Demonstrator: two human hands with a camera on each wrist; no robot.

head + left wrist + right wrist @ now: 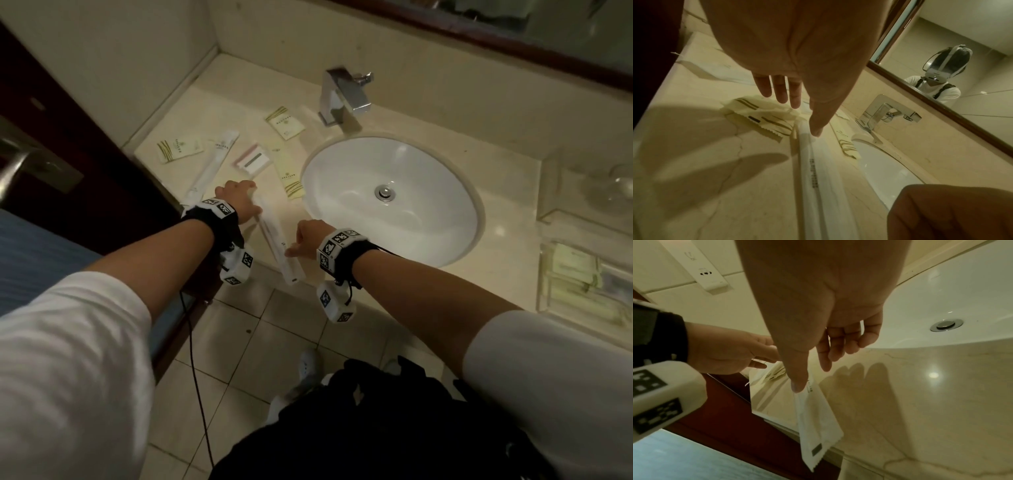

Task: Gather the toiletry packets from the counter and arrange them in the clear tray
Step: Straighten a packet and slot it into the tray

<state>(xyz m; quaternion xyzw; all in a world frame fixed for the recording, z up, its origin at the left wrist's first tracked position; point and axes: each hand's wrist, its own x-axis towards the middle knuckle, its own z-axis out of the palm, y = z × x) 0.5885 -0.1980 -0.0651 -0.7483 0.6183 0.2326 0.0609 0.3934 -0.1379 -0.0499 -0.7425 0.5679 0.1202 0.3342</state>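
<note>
Bathroom counter (507,240), clear tray (543,274) holding packets (575,263), left grip (236,198), right grip (308,236) unclenched, thumbs (816,128) on long packet (274,236).

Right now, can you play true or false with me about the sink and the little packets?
1. The left hand and the right hand both touch the same long white packet. True.
2. Water is pouring from the tap into the sink. False: no water is running.
3. The clear tray sits to the right of the sink and already has packets in it. True.
4. The loose packets lie to the right of the sink. False: they lie on the counter to the left of the sink.
</note>
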